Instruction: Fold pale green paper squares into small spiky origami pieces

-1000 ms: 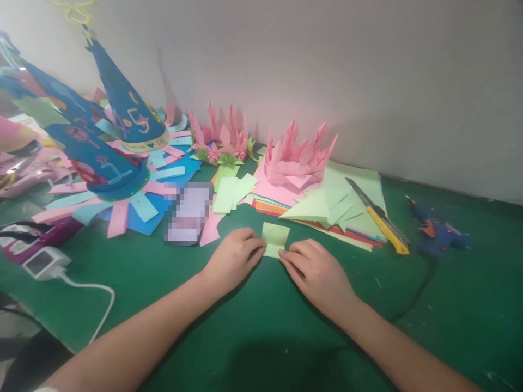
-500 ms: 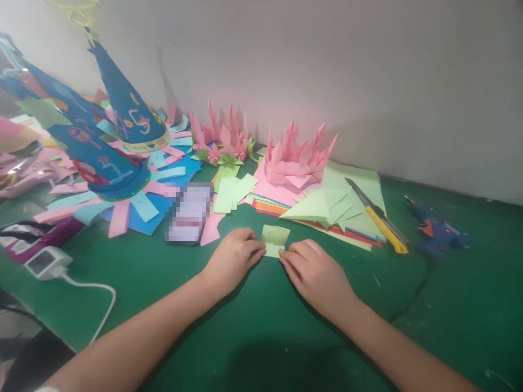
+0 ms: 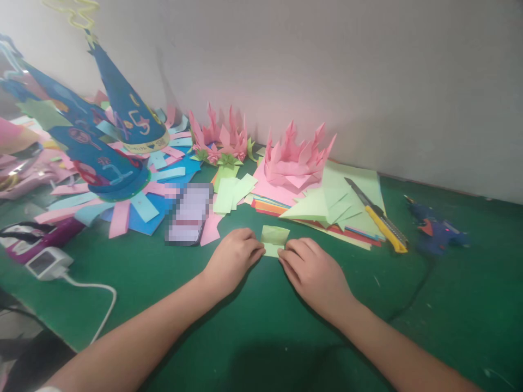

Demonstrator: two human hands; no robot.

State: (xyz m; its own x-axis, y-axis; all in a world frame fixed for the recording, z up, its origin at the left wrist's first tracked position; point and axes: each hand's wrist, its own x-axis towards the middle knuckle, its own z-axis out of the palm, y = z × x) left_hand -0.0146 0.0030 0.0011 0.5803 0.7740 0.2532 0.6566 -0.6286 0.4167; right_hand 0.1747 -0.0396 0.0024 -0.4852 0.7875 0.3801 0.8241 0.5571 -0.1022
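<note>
A small light green piece of paper (image 3: 275, 235) with a crease across its middle lies on the green table in front of me. My left hand (image 3: 236, 258) grips its left edge between thumb and fingers. At the paper's right edge, my right hand (image 3: 316, 269) pinches it in the same manner. Behind the paper stands a folded pink paper crown (image 3: 294, 166), resting on a stack of coloured paper (image 3: 357, 182). A second pink crown (image 3: 220, 141) with green leaves is farther back on the left.
A yellow utility knife (image 3: 382, 220) lies on the paper stack, blade bare. Right of it is a blue glue gun (image 3: 439, 231) with its cord. Left are a phone (image 3: 190, 212), blue cone hats (image 3: 126, 117), paper strips (image 3: 163, 173) and a white device (image 3: 49, 263) with a cable.
Almost nothing differs. Both hands stay on the green paper's edges, with only a very slight shift.
</note>
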